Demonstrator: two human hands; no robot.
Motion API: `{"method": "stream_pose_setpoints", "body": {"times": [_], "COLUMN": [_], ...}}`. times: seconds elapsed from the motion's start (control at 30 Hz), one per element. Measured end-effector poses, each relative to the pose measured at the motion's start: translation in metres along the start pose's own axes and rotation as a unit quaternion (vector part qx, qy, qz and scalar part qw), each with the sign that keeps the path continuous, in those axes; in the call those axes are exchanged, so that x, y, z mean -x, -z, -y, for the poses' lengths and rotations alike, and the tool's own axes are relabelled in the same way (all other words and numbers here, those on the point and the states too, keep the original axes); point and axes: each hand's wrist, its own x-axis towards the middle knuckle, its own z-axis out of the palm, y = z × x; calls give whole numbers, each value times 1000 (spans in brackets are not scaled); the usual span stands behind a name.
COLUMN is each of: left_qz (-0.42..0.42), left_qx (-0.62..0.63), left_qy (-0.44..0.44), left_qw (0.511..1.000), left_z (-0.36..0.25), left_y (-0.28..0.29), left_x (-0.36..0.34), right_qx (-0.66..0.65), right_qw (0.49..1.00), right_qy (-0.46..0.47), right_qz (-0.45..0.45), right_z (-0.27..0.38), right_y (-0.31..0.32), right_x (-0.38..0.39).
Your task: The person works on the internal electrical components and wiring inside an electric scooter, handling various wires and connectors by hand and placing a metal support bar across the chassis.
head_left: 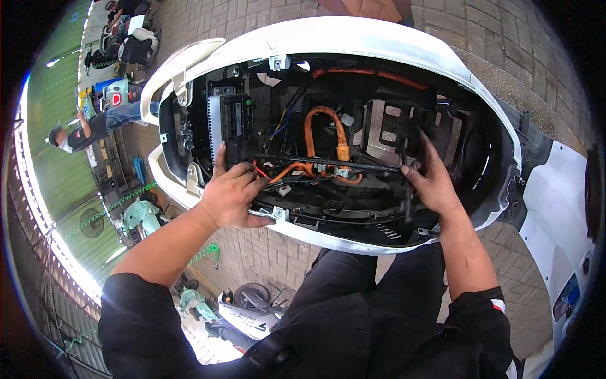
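Note:
The white-rimmed body shell (379, 35) of a scooter lies in front of me, its black inside full of wiring. My left hand (235, 192) is at its near left side, index finger stretched out, thumb on the near rim. The other fingers lie by a thin red wire (260, 169); their tips are partly hidden. My right hand (434, 183) reaches in at the right, with its thumb and fingers at the right end of a long black cable (360, 165). Thick orange cables (309, 129) loop through the middle, beside a finned silver-and-black box (218, 120).
A metal bracket plate (382, 142) with cutouts sits inside the shell. White body panels (555, 202) stand at the right. At the left are another person (95, 126), green scooter parts (142, 215) and a coiled green hose (205, 254). A white scooter (249, 316) stands behind me.

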Motion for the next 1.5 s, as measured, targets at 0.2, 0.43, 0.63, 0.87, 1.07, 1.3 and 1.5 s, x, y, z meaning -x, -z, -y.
{"method": "stream_pose_setpoints", "body": {"times": [0.2, 0.43, 0.63, 0.87, 1.07, 1.3, 1.5], "left_qz": [5, 26, 43, 70, 70, 81, 51], "left_qx": [-3, -10, -16, -11, -15, -16, -12], "left_qy": [-2, 6, 9, 24, 23, 26, 17], "left_qw": [1000, 1000, 999, 997, 997, 996, 998], "left_z": [2, 1, 0, 0, -1, 0, -1], "left_y": [-3, -2, -1, -1, 1, 1, -1], "left_x": [0, 1, -1, 0, -1, 1, 1], "right_qx": [13, 140, 160, -29, -65, 57, 151], "right_qw": [986, 974, 978, 993, 983, 978, 976], "right_qy": [-99, 75, 2, -80, -107, -111, -21], "right_qz": [135, 158, 137, 76, 133, 165, 155], "right_z": [-6, 9, 17, -5, -10, 12, 5], "right_y": [20, 21, 19, 12, 16, 17, 18], "right_x": [-4, -3, -2, -3, -6, -2, -4]}}
